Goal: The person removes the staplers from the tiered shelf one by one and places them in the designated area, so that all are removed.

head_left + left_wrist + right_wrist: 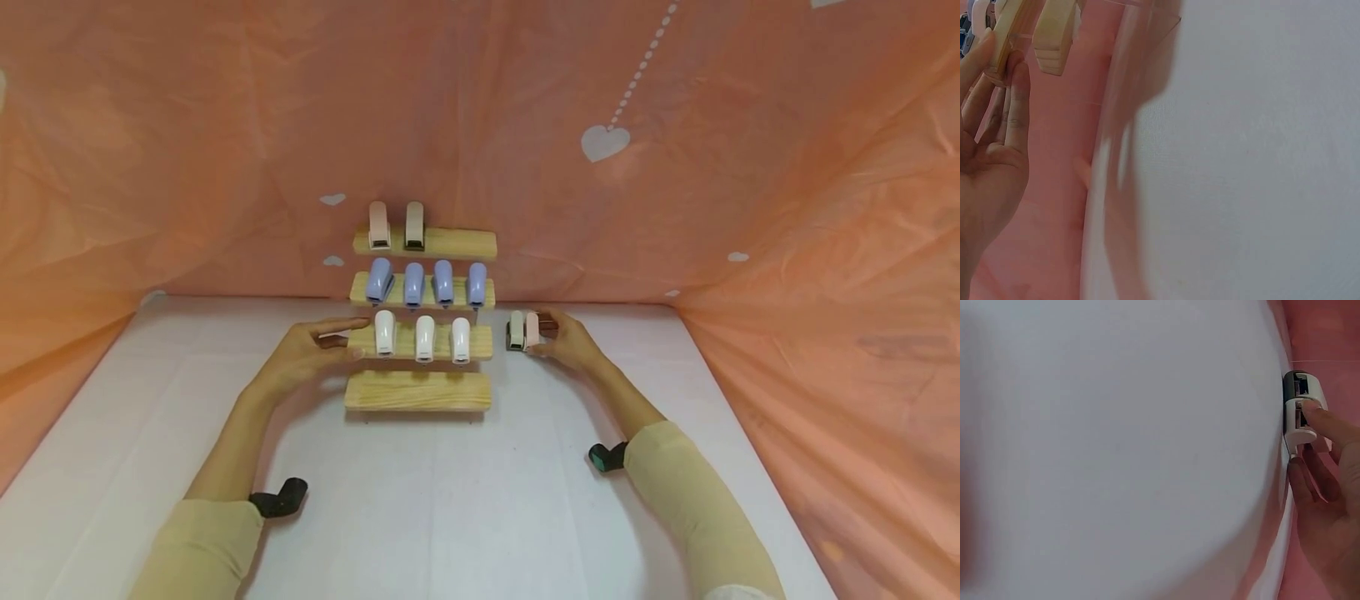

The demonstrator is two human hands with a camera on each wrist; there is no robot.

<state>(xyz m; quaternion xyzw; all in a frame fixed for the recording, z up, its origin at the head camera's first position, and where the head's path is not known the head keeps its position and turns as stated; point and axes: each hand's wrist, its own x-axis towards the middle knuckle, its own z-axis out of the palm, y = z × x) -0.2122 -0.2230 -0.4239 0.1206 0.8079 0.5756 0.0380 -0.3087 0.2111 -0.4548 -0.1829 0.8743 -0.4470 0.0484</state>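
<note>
My left hand (303, 357) grips the left end of a wooden shelf board (480, 343), third from the top on a tiered rack; in the left wrist view its thumb and fingers stand on either side of the board (1005, 39). Three white mini staplers (424, 337) sit on that board. Right of the rack, my right hand (572, 343) pinches a pink mini stapler (532, 329) on the white table. A grey-green mini stapler (516, 328) stands close against its left side. The right wrist view shows the thumb on the front of the pink stapler (1300, 428).
Several purple mini staplers (414, 285) sit on the second board, the leftmost tilted. On the top board (465, 242) are a pink stapler (378, 225) and a grey-green one (414, 225). The bottom board (417, 392) is bare wood. A pink curtain (525, 167) hangs behind.
</note>
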